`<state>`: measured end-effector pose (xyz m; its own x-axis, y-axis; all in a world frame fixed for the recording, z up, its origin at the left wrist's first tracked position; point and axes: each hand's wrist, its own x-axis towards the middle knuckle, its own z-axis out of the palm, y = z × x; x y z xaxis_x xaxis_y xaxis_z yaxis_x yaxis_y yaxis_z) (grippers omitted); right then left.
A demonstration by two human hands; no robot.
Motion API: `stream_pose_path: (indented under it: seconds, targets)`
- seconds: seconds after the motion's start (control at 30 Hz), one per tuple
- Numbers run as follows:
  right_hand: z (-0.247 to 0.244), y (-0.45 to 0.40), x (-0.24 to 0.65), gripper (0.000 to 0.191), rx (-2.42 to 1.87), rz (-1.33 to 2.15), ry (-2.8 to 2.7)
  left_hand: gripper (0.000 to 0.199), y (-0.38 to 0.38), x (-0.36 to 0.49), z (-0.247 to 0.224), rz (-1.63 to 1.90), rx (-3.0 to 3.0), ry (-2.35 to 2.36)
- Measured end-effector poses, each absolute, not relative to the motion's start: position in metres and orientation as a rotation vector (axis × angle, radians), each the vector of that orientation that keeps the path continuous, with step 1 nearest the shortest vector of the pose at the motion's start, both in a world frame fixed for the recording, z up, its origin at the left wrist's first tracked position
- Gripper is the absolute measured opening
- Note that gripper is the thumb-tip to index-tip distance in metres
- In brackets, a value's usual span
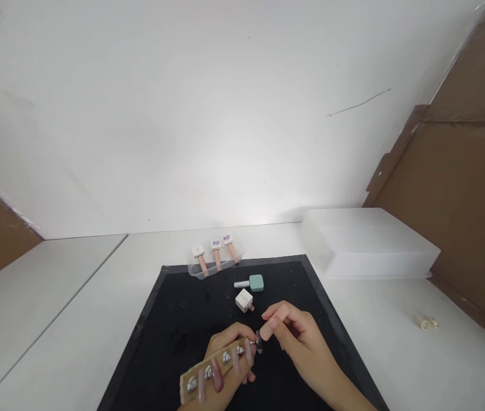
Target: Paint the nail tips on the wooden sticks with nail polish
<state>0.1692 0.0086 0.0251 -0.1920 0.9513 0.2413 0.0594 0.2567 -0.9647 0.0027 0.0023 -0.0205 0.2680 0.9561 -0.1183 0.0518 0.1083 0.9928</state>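
At lower centre of the frame, a strip [220,359] of nail tips is slanting upward to the right, with a dark tip [259,342] sitting at its upper end. The left hand [229,337] is curling around the strip, fingers closed on it; the right hand [301,338] is pinching a pink cap [274,323] between thumb and fingers, holding it just beside the dark tip. The person appears to be working on that end tip, though any brush under the cap is too small to make out; the next move is probably calling for a steady strip and a light, short stroke. Just above the hands, a white bottle [244,300] is lying with its neck bare, near a green bottle [257,283], both narrowing the room ahead. The black mat [169,319] is offering open space at left; a tray [201,275] of bottles is straddling its upper edge, and a white box [375,240] is standing beyond its right edge.
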Motion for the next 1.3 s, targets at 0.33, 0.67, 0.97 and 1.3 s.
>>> stream_pose_path:
  seconds: [0.33,0.67,0.97,1.3]
  targets:
    - [0.019,0.010,0.169,0.038,-1.054,1.049,-1.445,0.047,0.000,0.000,-0.028,0.973,1.324,0.905]
    - [0.024,0.009,0.168,0.040,-1.002,1.110,-1.448,0.042,0.001,0.001,-0.022,0.955,1.314,0.960]
    - [0.022,0.010,0.168,0.036,-1.019,1.115,-1.530,0.031,0.003,0.003,-0.025,0.917,1.368,1.014]
    - [0.018,0.012,0.169,0.029,-1.037,1.106,-1.470,0.030,0.008,0.001,-0.033,0.889,1.366,1.024]
